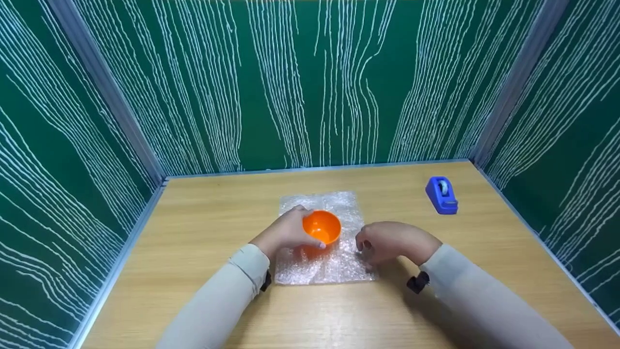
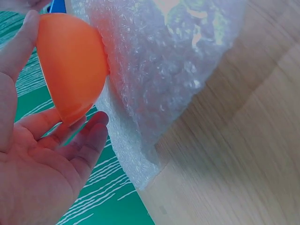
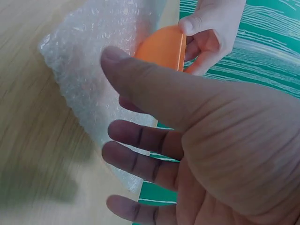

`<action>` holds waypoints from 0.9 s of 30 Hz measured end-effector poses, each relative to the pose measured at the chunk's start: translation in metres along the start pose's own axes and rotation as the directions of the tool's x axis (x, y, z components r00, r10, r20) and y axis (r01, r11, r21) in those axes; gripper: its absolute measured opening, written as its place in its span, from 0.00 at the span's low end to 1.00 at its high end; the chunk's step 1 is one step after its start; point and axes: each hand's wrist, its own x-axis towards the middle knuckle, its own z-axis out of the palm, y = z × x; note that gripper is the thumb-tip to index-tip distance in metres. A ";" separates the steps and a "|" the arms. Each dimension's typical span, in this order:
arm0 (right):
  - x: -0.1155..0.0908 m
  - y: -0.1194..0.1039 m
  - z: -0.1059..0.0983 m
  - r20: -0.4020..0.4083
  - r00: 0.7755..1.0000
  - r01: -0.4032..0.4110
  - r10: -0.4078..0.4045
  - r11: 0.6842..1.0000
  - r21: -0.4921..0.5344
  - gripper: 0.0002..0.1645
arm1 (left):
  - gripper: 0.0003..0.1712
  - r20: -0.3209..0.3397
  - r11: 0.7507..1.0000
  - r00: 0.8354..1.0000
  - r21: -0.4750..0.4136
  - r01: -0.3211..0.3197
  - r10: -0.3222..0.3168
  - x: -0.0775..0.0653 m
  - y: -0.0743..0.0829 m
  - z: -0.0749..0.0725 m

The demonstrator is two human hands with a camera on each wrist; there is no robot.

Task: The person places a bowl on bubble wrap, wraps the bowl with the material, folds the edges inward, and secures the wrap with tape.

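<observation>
An orange bowl (image 1: 321,228) sits mouth-up over a sheet of bubble wrap (image 1: 334,266). My left hand (image 1: 289,230) grips the bowl from its left side, thumb at the near rim and fingers round the far side. In the left wrist view the bowl's curved underside (image 2: 75,61) meets the bubble wrap. Beside the sheet's right edge is my right hand (image 1: 395,241), holding nothing. Its fingers (image 3: 145,136) are loosely bent and spread apart, as the right wrist view shows.
A blue tape dispenser (image 1: 441,195) stands at the back right of the wooden table (image 1: 218,208). Green panels (image 1: 310,97) with white wavy lines enclose the table at the back and both sides. A dark wrist camera (image 1: 417,282) hangs under the right sleeve.
</observation>
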 end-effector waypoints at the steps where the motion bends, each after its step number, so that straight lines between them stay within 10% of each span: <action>1: 0.000 0.001 0.001 0.009 1.000 -0.003 0.003 1.000 0.007 0.22 | 0.52 0.000 1.000 1.000 -0.005 0.004 -0.004 0.000 0.000 0.000; 27: 0.005 0.001 0.016 0.048 0.999 -0.014 0.016 0.999 -0.033 0.31 | 0.51 0.001 1.000 1.000 -0.012 0.027 -0.027 -0.002 0.003 -0.002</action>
